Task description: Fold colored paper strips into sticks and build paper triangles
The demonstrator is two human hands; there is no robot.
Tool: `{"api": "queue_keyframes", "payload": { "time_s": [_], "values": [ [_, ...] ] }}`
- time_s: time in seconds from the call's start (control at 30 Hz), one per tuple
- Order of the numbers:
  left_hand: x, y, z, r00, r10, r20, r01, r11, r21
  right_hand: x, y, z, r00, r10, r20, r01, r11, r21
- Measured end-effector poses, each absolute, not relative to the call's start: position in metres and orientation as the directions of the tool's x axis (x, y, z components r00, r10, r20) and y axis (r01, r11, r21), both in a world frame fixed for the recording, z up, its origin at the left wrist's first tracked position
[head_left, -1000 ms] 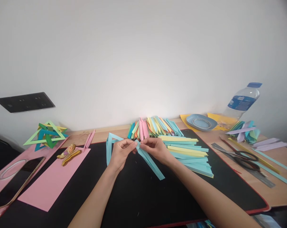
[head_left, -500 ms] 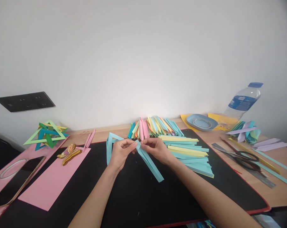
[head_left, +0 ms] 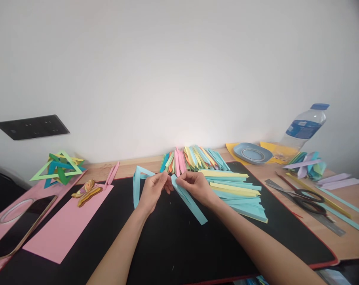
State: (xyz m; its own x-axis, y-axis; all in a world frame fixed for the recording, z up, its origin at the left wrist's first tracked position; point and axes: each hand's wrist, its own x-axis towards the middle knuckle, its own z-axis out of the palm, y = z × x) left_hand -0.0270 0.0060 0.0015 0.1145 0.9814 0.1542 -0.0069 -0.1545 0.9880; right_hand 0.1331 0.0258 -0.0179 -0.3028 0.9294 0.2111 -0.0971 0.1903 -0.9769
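Observation:
My left hand (head_left: 153, 191) is closed, thumb against fingers, with a light-blue paper strip bent into an angular frame (head_left: 136, 188) coming out on its left side. The part inside the grip is hidden. Just right of it, my right hand (head_left: 195, 186) pinches the upper end of a folded light-blue paper strip (head_left: 194, 206); its lower end slants down to the right over the black mat (head_left: 167, 245). A narrow gap separates the left fingertips from this strip. Beside my right wrist lies a row of blue and yellow folded strips (head_left: 235, 194).
Bundled colored strips (head_left: 194, 158) lie by the wall. On the right are a blue dish (head_left: 252, 153), a water bottle (head_left: 305, 126), scissors (head_left: 310, 202) and a steel ruler (head_left: 330, 225). To the left are pink paper (head_left: 66, 229), a phone (head_left: 21, 225) and a woven paper star (head_left: 59, 168).
My left fingertips have come away from the top of the right-hand strip, leaving a gap. The strip's lower end has swung slightly up and right.

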Motion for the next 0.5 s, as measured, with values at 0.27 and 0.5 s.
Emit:
{"api": "queue_keyframes", "payload": {
  "time_s": [0.27, 0.5],
  "values": [
    [-0.0276, 0.0033, 0.0065, 0.122, 0.972, 0.201, 0.277, -0.228, 0.933, 0.1354, 0.0254, -0.0159, -0.383, 0.909, 0.163, -0.109, 0.131, -0.985],
    [-0.0249, 0.0045, 0.0026, 0.163, 0.970, 0.182, 0.297, -0.224, 0.928, 0.1340, 0.0276, -0.0194, -0.363, 0.919, 0.155, -0.136, 0.113, -0.984]
  ]
}}
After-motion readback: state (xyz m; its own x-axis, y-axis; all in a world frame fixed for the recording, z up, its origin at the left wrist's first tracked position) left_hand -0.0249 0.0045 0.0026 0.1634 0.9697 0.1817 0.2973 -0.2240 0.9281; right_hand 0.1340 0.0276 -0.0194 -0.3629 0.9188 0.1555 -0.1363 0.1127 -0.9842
